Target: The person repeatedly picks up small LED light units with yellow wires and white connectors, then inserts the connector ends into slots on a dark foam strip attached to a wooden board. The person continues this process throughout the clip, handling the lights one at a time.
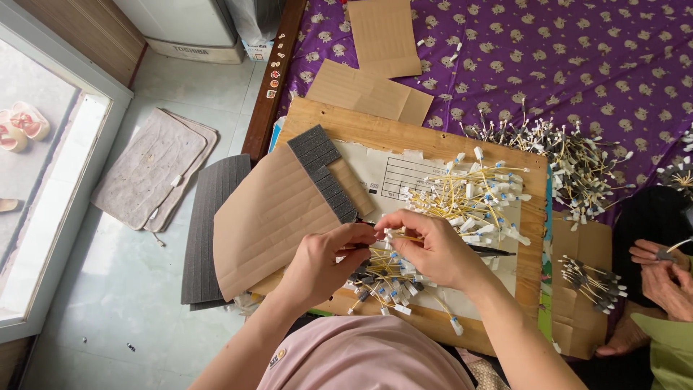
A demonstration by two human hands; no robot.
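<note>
While your forearms come up from the bottom edge and angle in toward each other, both hands meet over the middle of the wooden board (404, 137), so I'll use that board as the anchor. Off its left side there's a grey foam mat (209, 231) on the floor tiles, and a big folded cardboard sheet (263, 217) overlaps the board's left half, with a dark foam strip (323, 170) running diagonally along its top edge.

Your left hand (321, 260) sits near the board's centre, wrist bent, fingers curled in and pinched together on something small and dark, can't make out exactly what. Your right hand (433, 249) is touching it, knuckles up, fingertips closed on a thin yellow wire piece (404, 237) with a white end. Looks like a black tool pokes out from under that hand to the right, hard to tell.

Just below both hands, at the board's near edge, lies a small heap of wire pieces (382, 285). Up on the board's right half is a bigger pile (476, 198). Past the right edge, another heap (570, 155) sits on the purple bedsheet (577, 50), and another person's hands (660, 271) are further right.
</note>
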